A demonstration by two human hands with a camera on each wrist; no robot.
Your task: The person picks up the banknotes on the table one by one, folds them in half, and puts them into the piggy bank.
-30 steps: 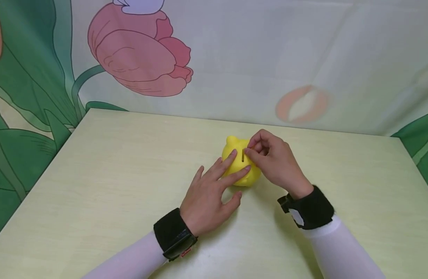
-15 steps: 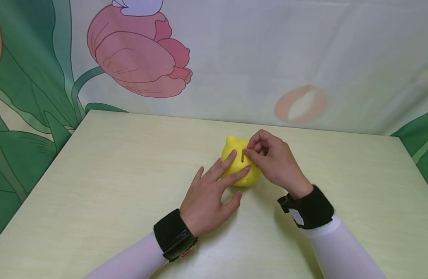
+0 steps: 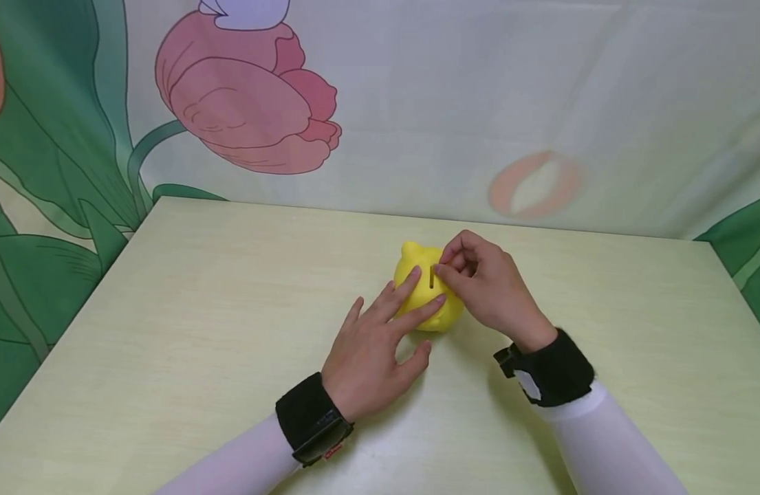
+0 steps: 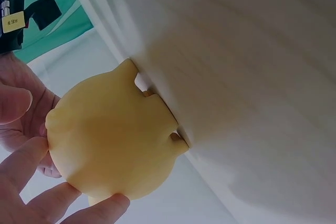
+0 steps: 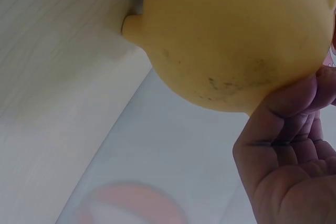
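A yellow piggy bank (image 3: pixel 424 315) stands on the table, a narrow dark slot in its top. My left hand (image 3: pixel 370 350) rests against its left side with spread, fairly straight fingers; in the left wrist view the fingertips (image 4: pixel 116 205) touch its round body (image 4: pixel 110 129). At the slot's right edge, my right hand (image 3: pixel 494 285) has its thumb and index fingertips together and its other fingers curled. The right wrist view shows those fingertips touching the top of the bank (image 5: pixel 226 40). Anything between them is too small or hidden to make out.
The pale wooden table (image 3: pixel 231 289) ends at a back edge not far behind the bank. Behind it hangs a printed cloth (image 3: pixel 417 103) with a pink flower and green leaves. Both wrists wear black straps (image 3: pixel 314 418).
Almost nothing differs. Both hands keep their places on the piggy bank; the left hand and wrist have shifted very slightly to the right in view.
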